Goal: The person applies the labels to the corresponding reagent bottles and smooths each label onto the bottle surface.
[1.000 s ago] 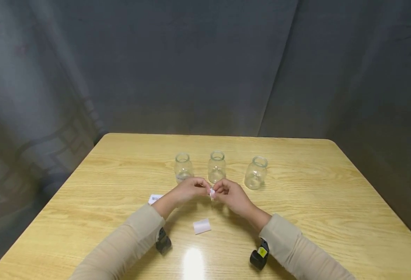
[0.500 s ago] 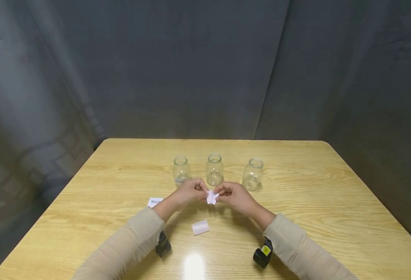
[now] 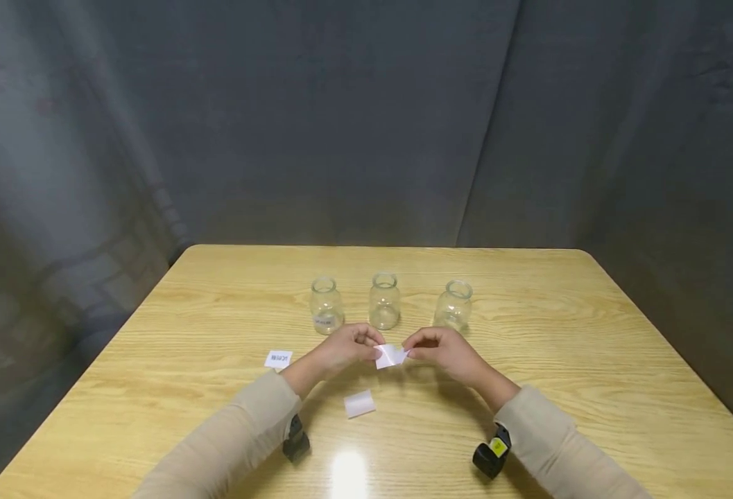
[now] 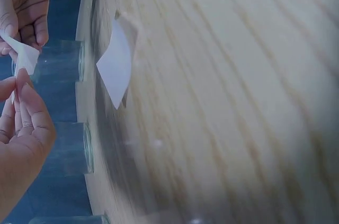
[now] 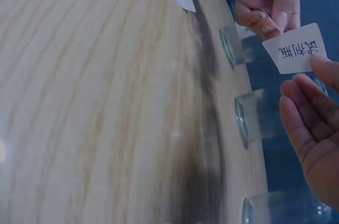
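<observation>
Between my hands is a small white paper label (image 3: pixel 388 357) with handwritten characters, clear in the right wrist view on the label (image 5: pixel 299 49). My left hand (image 3: pixel 346 346) pinches its left side between thumb and fingers. At the other edge, my right hand (image 3: pixel 452 353) pinches the paper with thumb and forefinger. The paper is bent, and a thin edge stands up near the left fingers; whether it is two layers I cannot tell. Just behind the hands stand three clear glass jars: a left jar (image 3: pixel 326 301) bearing a label, a middle jar (image 3: pixel 384 303) and a right jar (image 3: pixel 454 303).
A blank, slightly curled paper slip (image 3: pixel 359 404) lies on the wooden table (image 3: pixel 578 346) in front of the hands. Left of my left wrist lies another written label (image 3: pixel 278 358). A dark curtain (image 3: pixel 341 125) hangs behind the table.
The label was bunched small between the fingertips and now spreads wider. My right hand has drawn away to the right; the left hand shifted slightly right.
</observation>
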Tool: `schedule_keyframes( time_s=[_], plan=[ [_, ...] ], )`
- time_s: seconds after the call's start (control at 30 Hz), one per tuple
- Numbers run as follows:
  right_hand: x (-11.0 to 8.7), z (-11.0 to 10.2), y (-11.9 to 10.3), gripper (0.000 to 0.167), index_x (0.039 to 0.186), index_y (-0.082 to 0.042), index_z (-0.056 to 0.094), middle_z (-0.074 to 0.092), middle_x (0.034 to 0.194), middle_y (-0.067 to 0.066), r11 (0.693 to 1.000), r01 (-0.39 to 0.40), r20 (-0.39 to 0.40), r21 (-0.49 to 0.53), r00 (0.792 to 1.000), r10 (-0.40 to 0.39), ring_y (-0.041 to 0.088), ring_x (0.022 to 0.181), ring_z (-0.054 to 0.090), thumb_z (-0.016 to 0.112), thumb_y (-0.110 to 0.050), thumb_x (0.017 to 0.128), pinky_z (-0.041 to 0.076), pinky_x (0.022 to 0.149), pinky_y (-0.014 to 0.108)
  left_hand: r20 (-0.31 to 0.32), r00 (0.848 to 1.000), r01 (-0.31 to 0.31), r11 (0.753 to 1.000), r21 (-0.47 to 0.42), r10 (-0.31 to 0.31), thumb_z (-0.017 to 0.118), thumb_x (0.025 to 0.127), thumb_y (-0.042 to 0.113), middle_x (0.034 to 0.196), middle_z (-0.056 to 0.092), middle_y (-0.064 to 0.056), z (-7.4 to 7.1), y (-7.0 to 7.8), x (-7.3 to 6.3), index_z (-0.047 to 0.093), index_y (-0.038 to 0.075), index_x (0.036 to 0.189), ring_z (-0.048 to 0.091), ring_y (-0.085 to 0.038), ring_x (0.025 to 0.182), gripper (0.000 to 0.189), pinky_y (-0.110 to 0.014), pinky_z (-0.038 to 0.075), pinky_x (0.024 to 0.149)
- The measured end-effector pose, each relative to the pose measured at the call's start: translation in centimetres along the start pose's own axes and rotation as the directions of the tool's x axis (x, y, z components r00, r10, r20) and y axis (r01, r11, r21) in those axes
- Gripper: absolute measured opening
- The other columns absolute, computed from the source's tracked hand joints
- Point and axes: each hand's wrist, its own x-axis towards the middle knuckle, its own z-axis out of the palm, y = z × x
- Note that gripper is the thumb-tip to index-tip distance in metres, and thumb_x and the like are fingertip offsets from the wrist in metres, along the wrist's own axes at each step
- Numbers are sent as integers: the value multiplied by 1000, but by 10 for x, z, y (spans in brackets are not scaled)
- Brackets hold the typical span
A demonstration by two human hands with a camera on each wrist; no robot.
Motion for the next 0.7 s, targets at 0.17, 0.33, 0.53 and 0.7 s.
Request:
schedule_keyframes(
  time_s=[0.17, 0.33, 0.53, 0.7],
  plan=[
    [-3, -8, 2, 12, 87, 7, 58, 60, 90, 16, 1000, 3, -34, -2, 999, -3, 22, 84, 57, 58, -2, 79, 47, 74, 34, -5, 1000, 10, 1000, 26, -10, 56, 78, -3, 83, 53, -9, 4, 2, 0, 52, -7, 97, 54, -16, 76, 20, -29, 48, 75],
    [-5, -14, 1, 8, 85, 6, 54, 56, 78, 9, 999, -31, -88, -22, 996, 29, 19, 72, 53, 56, 2, 79, 47, 67, 40, 5, 1000, 9, 999, 48, -10, 56, 76, -4, 80, 52, -8, 9, 1, 1, 52, -7, 96, 53, -15, 73, 20, -29, 48, 73],
    [-6, -16, -1, 10, 89, 6, 53, 53, 76, 9, 998, -45, -107, -49, 993, 39, 18, 69, 50, 54, 5, 79, 47, 62, 37, 36, 999, 16, 998, 55, -18, 58, 74, -5, 76, 54, -7, 16, -3, 4, 53, -7, 93, 53, -14, 68, 20, -29, 49, 68],
    [-5, -16, -1, 14, 91, 7, 53, 53, 77, 10, 997, -47, -124, -57, 991, 40, 18, 69, 50, 55, 6, 77, 48, 62, 38, 85, 996, 1, 997, 71, -7, 58, 74, -3, 76, 55, -6, 22, -3, 6, 54, -8, 92, 53, -13, 68, 19, -26, 49, 67]
  ],
)
